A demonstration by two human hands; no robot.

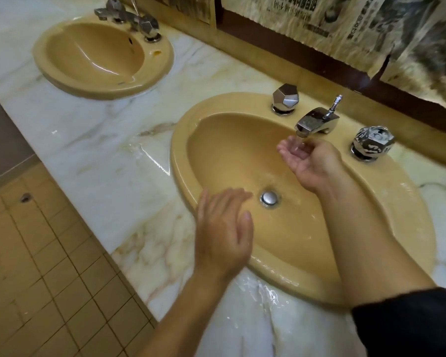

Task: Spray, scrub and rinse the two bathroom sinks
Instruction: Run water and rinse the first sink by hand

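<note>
- From my feed, far left of the near sink, I see a tan square-tiled floor (36,266) below the counter edge.
- Up and left of the near sink sits the second mustard-yellow oval ceramic sink (62,70), set into the white veined marble countertop (93,140); its chrome faceted tap set (129,18) stands on its back rim.
- The countertop is wet, with water glinting just left of the near sink and in front of it.
- My left hand (223,230) hovers over the near sink's front-left rim, fingers straight and close together, holding nothing; it looks blurred.
- The near mustard-yellow oval ceramic sink (229,155) fills the middle, with a round chrome drain plug (269,198) at its bottom and water pooling around it.
- At its back rim, a chrome faceted knob (285,97) stands left of the chrome spout (316,122), which is running.
- My right hand (308,159) is cupped palm-up under the spout inside the near sink, fingers loosely curved, catching the stream and gripping nothing.
- Right of the spout stands a clear faceted knob (372,143).
- Behind the near sink, crinkled printed newspaper sheets (345,19) cover the wall.
</note>
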